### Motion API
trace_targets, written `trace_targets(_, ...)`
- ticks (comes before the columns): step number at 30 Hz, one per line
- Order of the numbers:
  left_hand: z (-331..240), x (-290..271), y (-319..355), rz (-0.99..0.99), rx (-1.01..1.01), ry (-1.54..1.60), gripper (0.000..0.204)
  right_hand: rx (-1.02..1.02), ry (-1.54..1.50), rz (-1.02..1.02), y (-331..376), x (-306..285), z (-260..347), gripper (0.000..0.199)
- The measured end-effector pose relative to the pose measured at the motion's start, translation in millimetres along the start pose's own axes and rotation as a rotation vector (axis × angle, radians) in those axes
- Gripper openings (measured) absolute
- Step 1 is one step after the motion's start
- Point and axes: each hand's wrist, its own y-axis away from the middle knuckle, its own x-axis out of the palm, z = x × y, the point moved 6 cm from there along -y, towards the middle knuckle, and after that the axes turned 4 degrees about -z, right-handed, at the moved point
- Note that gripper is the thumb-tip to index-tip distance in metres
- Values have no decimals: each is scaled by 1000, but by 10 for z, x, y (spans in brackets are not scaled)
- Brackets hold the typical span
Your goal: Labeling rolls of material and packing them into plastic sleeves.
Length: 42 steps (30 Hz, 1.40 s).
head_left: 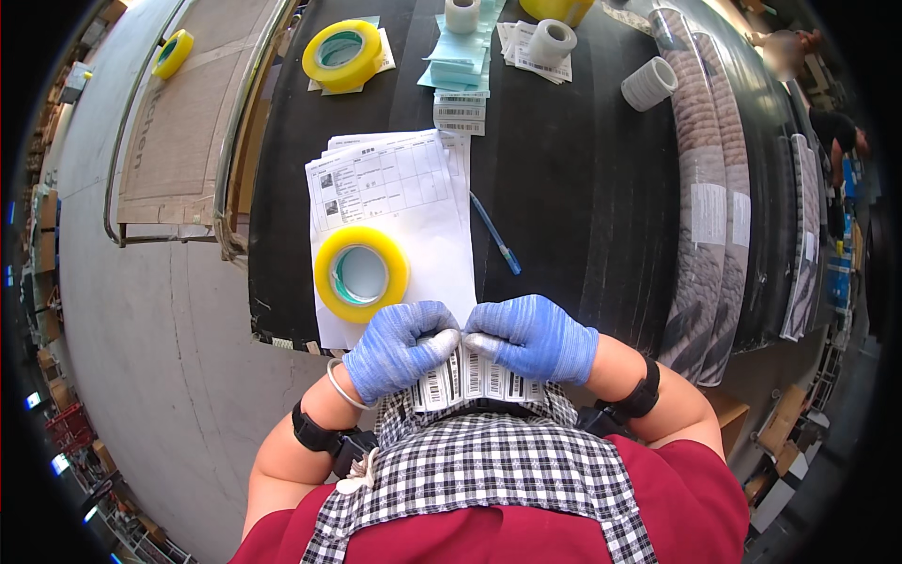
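Observation:
My left hand (399, 348) and my right hand (536, 336) wear blue knit gloves and meet close in front of my chest, at the near edge of a black table (573, 179). Both pinch the top of a white sheet of barcode labels (467, 381), which hangs down over my checked apron. The fingertips of the two hands almost touch. Just beyond my left hand a yellow tape roll (362, 274) lies on a stack of printed white papers (395, 193).
A blue pen (495, 233) lies right of the papers. Farther back sit another yellow tape roll (343, 54), white label rolls (648, 83), label strips and light blue sheets (460, 56). Long wrapped rolls (705, 188) lie along the right. A cardboard-lined cart (183, 122) stands left. Another person (836, 132) is far right.

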Motion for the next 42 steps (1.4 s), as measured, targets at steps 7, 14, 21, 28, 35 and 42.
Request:
trace_targets(7, 49, -335, 81, -241, -69, -139, 16, 391, -128, -11, 113, -261, -383, 34)
trace_targets(14, -186, -284, -10, -222, 236, -468, 22, 343, -35, 96, -195, 160, -324, 37)
trace_targets(21, 605, -1294, 157, -864, -155, -835, 48, 579, 461, 192, -381, -25, -709, 34)
trace_targets(28, 352, -1587, 534, -953, -69, -567, 42, 667, 210, -33, -529, -47, -848, 36)
trace_targets(35, 213, -1316, 278, -698, -46, -706, 42, 670, 188, -40, -737, 127, -813, 40)
trace_targets(42, 94, -1060, 190, -860, 197, -1087, 43, 470, 31, -334, -372, -195, -658, 51)
